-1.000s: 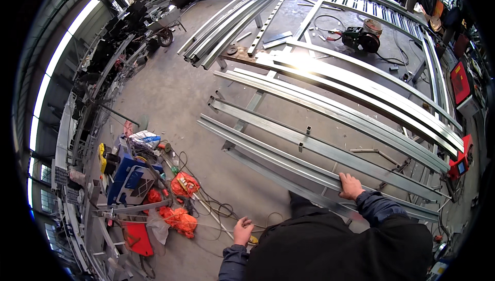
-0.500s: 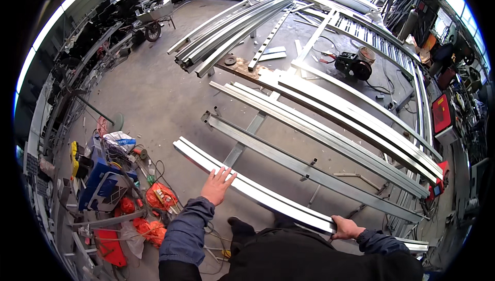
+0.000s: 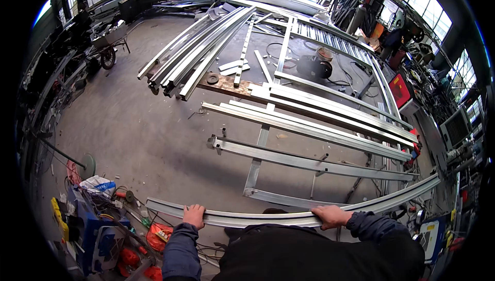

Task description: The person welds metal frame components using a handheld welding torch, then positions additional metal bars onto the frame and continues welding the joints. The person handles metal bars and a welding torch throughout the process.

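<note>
1. Both hands are closed on one long silvery metal profile [image 3: 258, 222], a dark groove running along its length.
2. With my left hand [image 3: 194, 216] I grip it near its left end, fingers over the far edge; my thumb's place underneath I cannot tell.
3. With my right hand [image 3: 330, 216] I clasp it well apart from the left, right of my body's middle, and a long stretch of metal reaches past this hand.
4. It lies crosswise just in front of my dark clothing [image 3: 309, 252], both ends in view; whether anything supports its right part, I cannot tell.
5. Just beyond it is the near bar of a metal support frame [image 3: 281, 198], apart from the profile at its left corner.
6. Farther across that frame lies a grey rectangular tube [image 3: 294, 162] with short stubs standing along it, and beyond this a set of pale lengths [image 3: 289, 126] side by side.
7. Ahead to my left, a bundle of metal channels [image 3: 206, 49] juts out beside a brown-stained beam [image 3: 227, 86] bearing a dark ring [image 3: 212, 78].
8. On the floor near my left arm I see a blue-cased machine [image 3: 105, 242] and an orange bag [image 3: 156, 238].
</note>
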